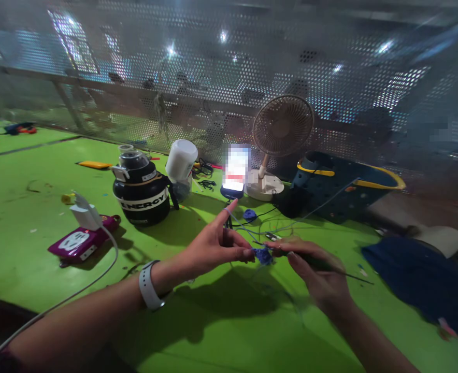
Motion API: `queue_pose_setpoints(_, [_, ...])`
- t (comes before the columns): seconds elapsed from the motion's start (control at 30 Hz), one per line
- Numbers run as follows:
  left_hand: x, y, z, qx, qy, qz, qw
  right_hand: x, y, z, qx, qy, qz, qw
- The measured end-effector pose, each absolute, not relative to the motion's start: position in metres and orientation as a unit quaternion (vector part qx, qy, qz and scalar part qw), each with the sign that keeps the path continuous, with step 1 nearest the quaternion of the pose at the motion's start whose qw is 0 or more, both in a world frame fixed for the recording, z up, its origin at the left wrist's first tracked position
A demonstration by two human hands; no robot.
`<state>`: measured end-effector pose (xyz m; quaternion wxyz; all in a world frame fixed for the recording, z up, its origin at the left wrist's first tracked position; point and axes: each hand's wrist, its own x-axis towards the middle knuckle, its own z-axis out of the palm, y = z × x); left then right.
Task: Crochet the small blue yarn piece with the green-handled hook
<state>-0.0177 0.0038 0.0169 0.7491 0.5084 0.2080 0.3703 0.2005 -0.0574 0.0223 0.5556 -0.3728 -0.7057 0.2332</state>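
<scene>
Near the middle, my left hand [217, 241] pinches a small blue crocheted piece [263, 256] between thumb and fingers. Its index finger is raised, with blue yarn [248, 231] passing over it. My right hand [318, 267] is closed on a crochet hook [351, 276], whose thin end sticks out to the right. The hook's tip meets the top of the crocheted piece. From the raised finger area, yarn also runs right toward a dark blue basket [330, 194]. Another small blue crocheted piece [249, 215] lies on the table behind my hands.
On the green table [73, 282] stand a black jug [141, 204], a white bottle [181, 159], a lit phone [235, 168] and a fan [266, 184]. A purple power strip [81, 241] with charger and cable lies left. Dark blue cloth [419, 277] lies right. Perforated metal panels rise behind.
</scene>
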Motion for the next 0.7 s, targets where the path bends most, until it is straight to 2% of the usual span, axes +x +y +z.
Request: queue_pose_setpoints(0.7, [-0.0163,-0.0012,0.019,0.619,0.233,0.405,0.631,0.2028,-0.0616,0.026,-0.433,-0.662,0.299,0.534])
